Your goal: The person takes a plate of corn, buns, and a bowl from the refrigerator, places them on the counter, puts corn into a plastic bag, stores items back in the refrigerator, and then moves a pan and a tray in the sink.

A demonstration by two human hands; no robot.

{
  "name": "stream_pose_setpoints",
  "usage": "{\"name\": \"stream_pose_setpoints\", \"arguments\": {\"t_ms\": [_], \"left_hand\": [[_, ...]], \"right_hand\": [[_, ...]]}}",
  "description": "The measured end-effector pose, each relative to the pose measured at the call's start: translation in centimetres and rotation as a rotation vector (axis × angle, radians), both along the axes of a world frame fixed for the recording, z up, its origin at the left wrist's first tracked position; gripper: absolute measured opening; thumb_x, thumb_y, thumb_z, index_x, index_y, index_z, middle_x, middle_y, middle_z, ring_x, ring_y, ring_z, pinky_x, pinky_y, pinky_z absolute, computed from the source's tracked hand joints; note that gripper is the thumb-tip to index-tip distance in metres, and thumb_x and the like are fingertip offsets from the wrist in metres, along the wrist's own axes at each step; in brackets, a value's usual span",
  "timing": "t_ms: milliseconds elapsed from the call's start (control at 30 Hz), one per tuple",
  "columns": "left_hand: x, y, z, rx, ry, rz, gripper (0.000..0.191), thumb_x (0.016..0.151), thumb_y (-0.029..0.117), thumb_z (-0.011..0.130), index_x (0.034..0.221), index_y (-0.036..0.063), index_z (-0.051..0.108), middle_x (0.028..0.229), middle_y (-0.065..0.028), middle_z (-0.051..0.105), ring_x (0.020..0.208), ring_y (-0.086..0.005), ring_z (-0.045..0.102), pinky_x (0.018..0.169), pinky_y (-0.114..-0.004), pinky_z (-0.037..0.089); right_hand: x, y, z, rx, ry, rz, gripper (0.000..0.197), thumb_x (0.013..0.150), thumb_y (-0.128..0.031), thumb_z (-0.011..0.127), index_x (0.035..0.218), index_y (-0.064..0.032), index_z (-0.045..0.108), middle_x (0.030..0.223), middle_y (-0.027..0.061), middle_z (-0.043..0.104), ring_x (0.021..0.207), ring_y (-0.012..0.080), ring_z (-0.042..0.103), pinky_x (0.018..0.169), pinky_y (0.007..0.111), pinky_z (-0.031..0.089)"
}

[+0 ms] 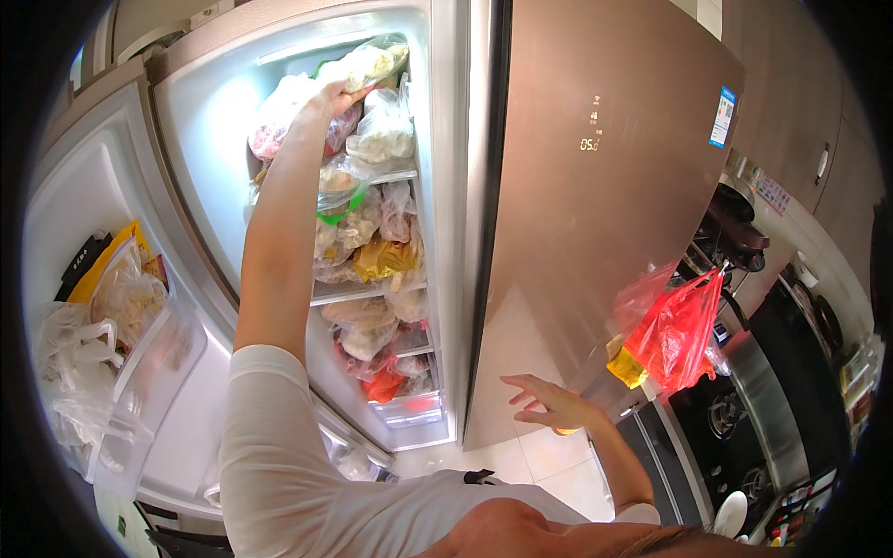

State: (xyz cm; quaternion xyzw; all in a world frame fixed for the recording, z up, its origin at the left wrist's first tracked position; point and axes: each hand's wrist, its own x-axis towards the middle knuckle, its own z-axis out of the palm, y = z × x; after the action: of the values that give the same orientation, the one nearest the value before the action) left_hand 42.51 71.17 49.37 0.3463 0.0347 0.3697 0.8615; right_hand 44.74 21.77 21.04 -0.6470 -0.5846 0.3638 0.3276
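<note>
My left hand (340,99) reaches into the top of an open freezer compartment (202,146). It holds the lower edge of a clear plastic bag of pale food (370,63); part of the grip is hidden behind the bag. Below and around this hand lie a bag with reddish contents (275,132) and a knotted clear bag (384,129). My right hand (551,404) hovers with fingers apart and nothing in it, low before the brown closed refrigerator door (607,230).
Bagged food packs the lower shelves, among it a gold packet (384,259). At left the freezer door (91,181) stands open, its bin (150,349) full of bags. A red plastic bag (680,328) hangs at right, near a gas stove (725,418).
</note>
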Motion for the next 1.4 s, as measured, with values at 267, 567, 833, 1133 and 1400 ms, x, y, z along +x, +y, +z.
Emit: {"name": "stream_pose_setpoints", "arguments": {"t_ms": [267, 567, 833, 1133, 1400], "left_hand": [[-1.1, 2.3, -2.3, 0.634, 0.3, 0.361, 0.034, 0.079, 0.012, 0.055, 0.109, 0.0006, 0.045, 0.106, -0.0112, 0.049, 0.088, -0.0222, 0.054, 0.071, -0.032, 0.053], [-4.5, -3.1, -1.9, 1.757, 0.502, 0.527, 0.042, 0.07, 0.025, 0.066, 0.101, -0.0005, 0.052, 0.104, -0.0132, 0.052, 0.1, -0.0184, 0.048, 0.077, -0.029, 0.046], [-3.1, -8.9, -2.7, 1.421, 0.73, 1.026, 0.043, 0.069, 0.036, 0.064, 0.092, -0.0003, 0.06, 0.085, -0.0105, 0.061, 0.075, -0.0225, 0.057, 0.066, -0.033, 0.044], [-5.1, -11.9, -3.2, 1.596, 1.318, 1.081, 0.07, 0.069, 0.049, 0.058, 0.113, -0.0038, 0.043, 0.108, -0.0229, 0.046, 0.099, -0.0325, 0.047, 0.079, -0.039, 0.042], [-6.2, -14.5, -11.0, 1.63, 0.593, 1.644, 0.055, 0.071, 0.017, 0.06, 0.116, -0.0019, 0.036, 0.116, -0.0212, 0.034, 0.11, -0.0356, 0.034, 0.091, -0.045, 0.029]], "right_hand": [[-1.0, 0.1, -0.9, 0.024, 0.005, 0.067, 0.05, 0.081, -0.011, 0.053, 0.126, -0.0075, 0.031, 0.122, 0.0129, 0.035, 0.102, 0.0213, 0.049, 0.083, 0.031, 0.045], [-0.9, -0.5, -3.6, 0.012, 0.076, 0.088, 0.048, 0.082, -0.016, 0.052, 0.125, -0.005, 0.032, 0.12, 0.0129, 0.037, 0.1, 0.021, 0.05, 0.08, 0.03, 0.045], [-0.7, -1.6, -5.4, -0.009, 0.161, 0.044, 0.047, 0.083, -0.017, 0.052, 0.124, -0.0056, 0.034, 0.116, 0.0112, 0.043, 0.099, 0.0202, 0.051, 0.081, 0.03, 0.044], [-0.9, -2.9, -7.7, -0.037, 0.251, 0.04, 0.043, 0.083, -0.01, 0.051, 0.123, -0.0074, 0.035, 0.121, 0.0076, 0.041, 0.1, 0.0175, 0.051, 0.082, 0.029, 0.044], [-0.4, -5.0, -9.9, -0.051, 0.327, 0.015, 0.041, 0.084, -0.017, 0.051, 0.122, -0.0095, 0.038, 0.116, 0.0081, 0.047, 0.098, 0.0176, 0.052, 0.081, 0.03, 0.043]]}}
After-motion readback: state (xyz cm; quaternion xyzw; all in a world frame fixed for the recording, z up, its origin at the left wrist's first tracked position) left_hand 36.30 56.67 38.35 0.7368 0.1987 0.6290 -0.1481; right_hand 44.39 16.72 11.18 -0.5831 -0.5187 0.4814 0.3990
